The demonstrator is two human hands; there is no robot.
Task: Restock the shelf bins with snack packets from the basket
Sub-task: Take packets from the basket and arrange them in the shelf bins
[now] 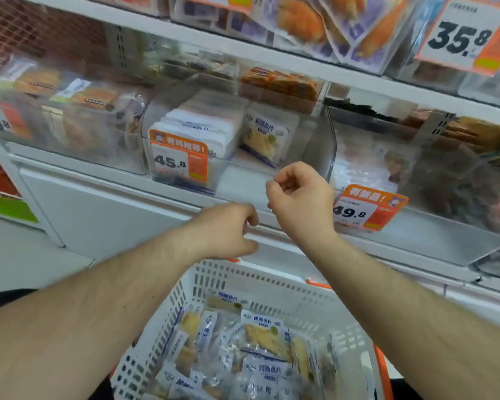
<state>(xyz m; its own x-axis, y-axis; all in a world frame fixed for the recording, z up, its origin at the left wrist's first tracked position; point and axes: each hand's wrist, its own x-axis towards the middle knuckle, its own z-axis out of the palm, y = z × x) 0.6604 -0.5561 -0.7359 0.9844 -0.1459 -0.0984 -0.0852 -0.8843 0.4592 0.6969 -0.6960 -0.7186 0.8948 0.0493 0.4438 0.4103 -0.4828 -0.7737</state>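
Both hands, left (pixel 225 226) and right (pixel 298 197), loosely curled and holding nothing, hover between basket (pixel 214 281) and clear bin (pixel 318 145) tagged 45.8 (pixel 178 161).

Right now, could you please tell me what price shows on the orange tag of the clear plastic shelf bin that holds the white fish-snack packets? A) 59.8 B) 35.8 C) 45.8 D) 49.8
C: the orange price tag on the front of the clear plastic bin holding the white fish-snack packets reads 45.8.
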